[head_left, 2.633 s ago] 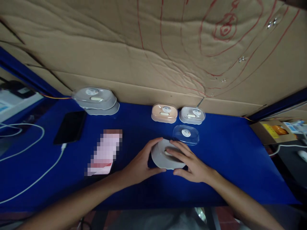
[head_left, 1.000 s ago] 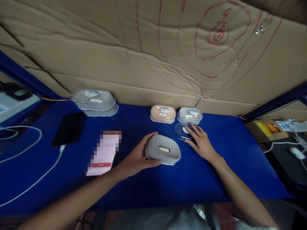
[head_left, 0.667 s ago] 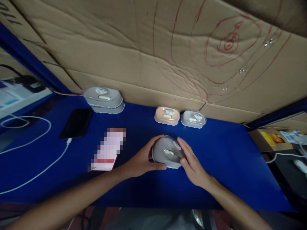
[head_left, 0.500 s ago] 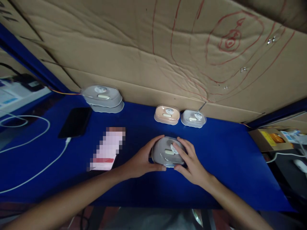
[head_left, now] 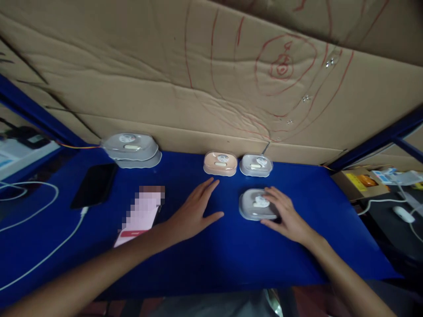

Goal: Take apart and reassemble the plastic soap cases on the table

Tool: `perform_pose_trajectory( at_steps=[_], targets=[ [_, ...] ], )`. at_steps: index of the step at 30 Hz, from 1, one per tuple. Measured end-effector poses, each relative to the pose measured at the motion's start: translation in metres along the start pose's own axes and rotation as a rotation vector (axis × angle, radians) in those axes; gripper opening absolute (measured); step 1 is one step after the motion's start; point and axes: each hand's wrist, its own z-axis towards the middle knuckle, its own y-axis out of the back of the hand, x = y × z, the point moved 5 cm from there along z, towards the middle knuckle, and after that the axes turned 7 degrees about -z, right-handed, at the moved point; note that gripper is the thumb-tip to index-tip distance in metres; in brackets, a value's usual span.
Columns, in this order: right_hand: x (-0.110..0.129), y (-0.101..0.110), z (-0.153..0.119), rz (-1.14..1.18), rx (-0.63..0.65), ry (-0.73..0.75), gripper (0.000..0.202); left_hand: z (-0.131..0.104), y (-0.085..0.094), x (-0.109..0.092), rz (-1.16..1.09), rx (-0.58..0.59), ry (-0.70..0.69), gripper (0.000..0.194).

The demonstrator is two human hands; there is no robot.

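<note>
A grey container with a clear lid [head_left: 248, 205] rests on the blue tabletop in front of me, with a round white label and a pale oblong tab on top. My right hand [head_left: 287, 213] holds it by its right end, thumb along the near side and fingers over the far edge and lid. To its left, my left hand [head_left: 194, 211] is in the air with fingers stretched and thumb apart, touching nothing. Behind them, against the cardboard, sit a peach container [head_left: 211, 166] and a smaller-looking grey container [head_left: 247, 166], side by side.
Two stacked large grey containers [head_left: 110, 152] stand at the back left. A dark phone [head_left: 95, 185] with a white cable and a lit phone [head_left: 142, 215] lie left. The cardboard wall [head_left: 132, 97] closes off the back. A small open box [head_left: 346, 187] sits right.
My left hand has let go of the grey container and moved apart to the left. The container has shifted right, with my right hand still on it. The camera view has turned slightly.
</note>
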Motion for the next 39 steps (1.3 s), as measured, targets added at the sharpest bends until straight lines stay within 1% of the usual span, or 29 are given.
perform_pose_trajectory(
  at_steps=[1, 3, 5, 6, 7, 8, 9, 11, 13, 15, 16, 17, 19, 21, 23, 24, 25, 27, 28, 29, 30, 31, 32, 34, 36, 37, 38, 39],
  targets=[
    [-0.025, 0.006, -0.013, -0.08, -0.032, -0.065, 0.072, 0.015, 0.005, 0.0, 0.051, -0.004, -0.023, 0.087],
    [-0.082, 0.02, -0.038, -0.242, -0.134, -0.228, 0.068, 0.049, 0.017, 0.002, 0.136, -0.061, -0.085, 0.085],
    [-0.137, 0.031, -0.057, -0.357, -0.218, -0.403, 0.067, 0.08, 0.03, 0.009, 0.165, -0.113, -0.103, 0.078],
    [-0.161, 0.035, -0.063, -0.375, -0.264, -0.459, 0.068, 0.092, 0.034, 0.013, 0.162, -0.097, -0.095, 0.071],
    [-0.179, 0.039, -0.065, -0.374, -0.31, -0.469, 0.068, 0.099, 0.037, 0.016, 0.162, -0.088, -0.101, 0.065],
    [-0.192, 0.04, -0.063, -0.361, -0.337, -0.46, 0.069, 0.102, 0.04, 0.018, 0.163, -0.079, -0.106, 0.06],
    [-0.201, 0.04, -0.058, -0.343, -0.358, -0.437, 0.069, 0.099, 0.041, 0.019, 0.165, -0.069, -0.12, 0.056],
    [-0.205, 0.035, -0.039, -0.305, -0.371, -0.38, 0.069, 0.079, 0.04, 0.018, 0.173, -0.057, -0.154, 0.054],
    [-0.194, 0.026, -0.015, -0.264, -0.357, -0.335, 0.069, 0.046, 0.032, 0.012, 0.168, -0.027, -0.198, 0.054],
    [-0.173, 0.014, 0.012, -0.209, -0.331, -0.294, 0.07, 0.012, 0.021, 0.005, 0.152, -0.001, -0.185, 0.056],
    [-0.159, 0.008, 0.025, -0.173, -0.32, -0.276, 0.071, -0.002, 0.015, 0.002, 0.136, 0.015, -0.165, 0.061],
    [-0.145, 0.003, 0.038, -0.128, -0.31, -0.255, 0.071, -0.014, 0.01, 0.0, 0.114, 0.03, -0.132, 0.07],
    [-0.112, -0.004, 0.061, -0.019, -0.266, -0.216, 0.072, -0.029, 0.001, -0.003, 0.09, 0.035, -0.069, 0.083],
    [-0.075, -0.008, 0.079, 0.066, -0.204, -0.213, 0.075, -0.033, -0.006, -0.002, 0.087, 0.034, -0.023, 0.086],
    [-0.031, -0.005, 0.088, 0.099, -0.179, -0.192, 0.078, -0.03, -0.01, 0.001, 0.074, 0.042, -0.012, 0.085],
    [-0.006, -0.002, 0.09, 0.111, -0.175, -0.122, 0.079, -0.027, -0.012, 0.003, 0.057, 0.055, -0.022, 0.085],
    [0.021, -0.002, 0.089, 0.14, -0.137, -0.016, 0.08, -0.024, -0.015, 0.005, 0.034, 0.067, -0.041, 0.086],
    [0.071, -0.008, 0.081, 0.221, 0.011, 0.204, 0.087, -0.019, -0.018, 0.008, -0.022, 0.072, -0.081, 0.089],
    [0.087, -0.011, 0.075, 0.239, 0.063, 0.249, 0.085, -0.018, -0.02, 0.009, -0.054, 0.062, -0.087, 0.092],
    [0.098, -0.015, 0.07, 0.264, 0.089, 0.261, 0.079, -0.018, -0.02, 0.011, -0.09, 0.04, -0.078, 0.094],
    [0.103, -0.018, 0.066, 0.304, 0.095, 0.236, 0.072, -0.018, -0.02, 0.012, -0.135, 0.017, -0.056, 0.097],
    [0.101, -0.021, 0.063, 0.372, 0.074, 0.176, 0.064, -0.019, -0.02, 0.013, -0.191, 0.002, -0.029, 0.101],
    [0.095, -0.023, 0.062, 0.471, 0.042, 0.093, 0.057, -0.02, -0.02, 0.013, -0.255, -0.002, 0.0, 0.103],
    [0.073, -0.028, 0.061, 0.716, -0.041, -0.117, 0.052, -0.022, -0.018, 0.013, -0.404, 0.002, 0.051, 0.108],
    [0.05, -0.032, 0.062, 0.904, -0.129, -0.329, 0.053, -0.023, -0.016, 0.012, -0.575, 0.005, 0.105, 0.111],
    [0.041, -0.033, 0.062, 0.935, -0.16, -0.399, 0.054, -0.023, -0.015, 0.011, -0.661, -0.001, 0.137, 0.11],
    [0.036, -0.033, 0.063, 0.915, -0.184, -0.434, 0.055, -0.023, -0.013, 0.011, -0.743, -0.008, 0.17, 0.109],
    [0.033, -0.031, 0.063, 0.844, -0.206, -0.43, 0.054, -0.022, -0.012, 0.011, -0.819, -0.016, 0.202, 0.108]
  ],
)
